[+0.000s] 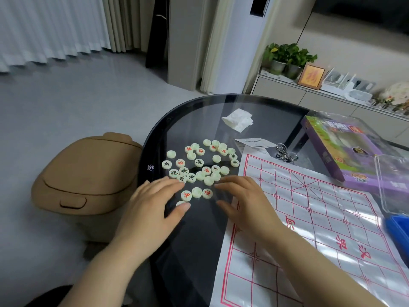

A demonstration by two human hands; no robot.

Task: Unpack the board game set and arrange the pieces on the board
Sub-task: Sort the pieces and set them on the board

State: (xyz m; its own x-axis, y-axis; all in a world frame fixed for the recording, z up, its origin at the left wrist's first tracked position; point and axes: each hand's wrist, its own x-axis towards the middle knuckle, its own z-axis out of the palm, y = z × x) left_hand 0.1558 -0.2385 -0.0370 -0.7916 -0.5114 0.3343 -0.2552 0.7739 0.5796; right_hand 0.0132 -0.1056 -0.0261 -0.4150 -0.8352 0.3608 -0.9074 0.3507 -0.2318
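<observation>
Several pale green round chess pieces (200, 165) with red or black characters lie scattered on the dark glass table (194, 240). To their right lies the white plastic board sheet (309, 218) with a red grid, and no pieces are on it. My left hand (152, 202) hovers at the near left of the pile with fingers spread; one piece (180, 203) peeks out by its thumb. My right hand (243, 196) is at the near right of the pile, fingers straight, over the table and the board's edge. Neither hand holds a piece.
A purple game box (338, 149) and a clear lid (391, 185) stand at the right, with a blue tray (398, 227) below them. A crumpled tissue (239, 119), a paper slip (254, 142) and metal rings (284, 154) lie behind the board. A tan bin (86, 173) stands left of the table.
</observation>
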